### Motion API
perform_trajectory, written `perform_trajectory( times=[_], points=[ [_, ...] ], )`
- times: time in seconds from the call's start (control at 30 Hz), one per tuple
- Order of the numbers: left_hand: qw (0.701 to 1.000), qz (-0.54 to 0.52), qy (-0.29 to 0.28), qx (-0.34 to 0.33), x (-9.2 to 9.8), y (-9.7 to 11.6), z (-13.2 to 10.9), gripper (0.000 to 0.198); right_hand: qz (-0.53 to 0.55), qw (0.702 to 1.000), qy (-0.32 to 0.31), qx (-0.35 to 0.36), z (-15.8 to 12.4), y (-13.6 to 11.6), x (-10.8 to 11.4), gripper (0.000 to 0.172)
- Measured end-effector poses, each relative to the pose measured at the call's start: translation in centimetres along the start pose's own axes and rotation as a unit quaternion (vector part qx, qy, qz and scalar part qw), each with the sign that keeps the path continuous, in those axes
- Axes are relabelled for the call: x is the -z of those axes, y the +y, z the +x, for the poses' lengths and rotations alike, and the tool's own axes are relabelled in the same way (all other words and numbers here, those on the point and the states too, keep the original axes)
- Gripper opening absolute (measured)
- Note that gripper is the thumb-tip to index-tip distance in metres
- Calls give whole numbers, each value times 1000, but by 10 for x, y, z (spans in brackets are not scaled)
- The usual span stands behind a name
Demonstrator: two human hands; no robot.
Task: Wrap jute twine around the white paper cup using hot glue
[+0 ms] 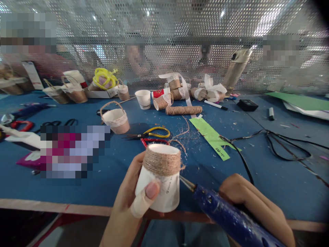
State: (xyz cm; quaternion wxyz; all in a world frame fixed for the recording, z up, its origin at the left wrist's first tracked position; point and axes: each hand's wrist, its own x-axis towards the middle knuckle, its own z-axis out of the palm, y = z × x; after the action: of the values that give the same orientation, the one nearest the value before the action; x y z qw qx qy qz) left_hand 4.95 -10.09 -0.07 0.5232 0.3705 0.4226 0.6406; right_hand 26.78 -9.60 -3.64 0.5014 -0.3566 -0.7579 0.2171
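My left hand (140,199), with tape around its thumb, is wrapped around a white paper cup (167,192) above the table's front edge. The cup's narrow end points up, and brown twine (162,162) is wound around that upper part. A loose bit of twine sticks out at the right side. My right hand (246,195) grips a blue glue gun (226,214), its metal tip at the cup's right side just below the twine. From the view I cannot tell whether tip and cup touch. Yellow-and-red-handled scissors (156,133) lie behind the cup.
A twine-covered cup basket (117,120) with lace stands left of the scissors. Farther back are a roll of twine (183,110), a white paper cup (143,99) and several wrapped cups. Green paper (210,137) and a black cable (272,147) lie to the right.
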Motion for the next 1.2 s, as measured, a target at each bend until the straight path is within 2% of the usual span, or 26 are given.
perform_trajectory(
  times=[0.3, 0.57, 0.7, 0.73, 0.77, 0.93, 1.1, 1.2],
  points=[
    [1000, 8, 9, -1, 3, -4, 1, 48, 6, 1000, 0, -6, -1, 1, -1, 24],
    [1000, 26, -2, -13, 4, -5, 1, 43, 6, 1000, 29, -2, -2, 1, -2, 23],
    [999, 42, 10, 9, 6, -7, 1, 50, 2, 1000, 0, -11, -2, 1, 1, 23],
    [999, 45, 15, 9, 6, -7, 1, 50, 6, 1000, 14, -9, -2, 1, 1, 23],
    [999, 47, 19, 8, 6, -7, 1, 51, 7, 1000, -6, -10, -1, 1, 1, 23],
    [998, 47, 14, 34, 11, -8, 1, 51, 8, 1000, 17, -12, 1, 0, -1, 25],
    [997, 67, 6, 21, 12, -10, 0, 52, 16, 999, 28, -24, -1, -5, -1, 19],
    [996, 84, 6, 10, 8, -8, -1, 51, 32, 999, 25, -35, -1, -8, -2, 25]
  ],
)
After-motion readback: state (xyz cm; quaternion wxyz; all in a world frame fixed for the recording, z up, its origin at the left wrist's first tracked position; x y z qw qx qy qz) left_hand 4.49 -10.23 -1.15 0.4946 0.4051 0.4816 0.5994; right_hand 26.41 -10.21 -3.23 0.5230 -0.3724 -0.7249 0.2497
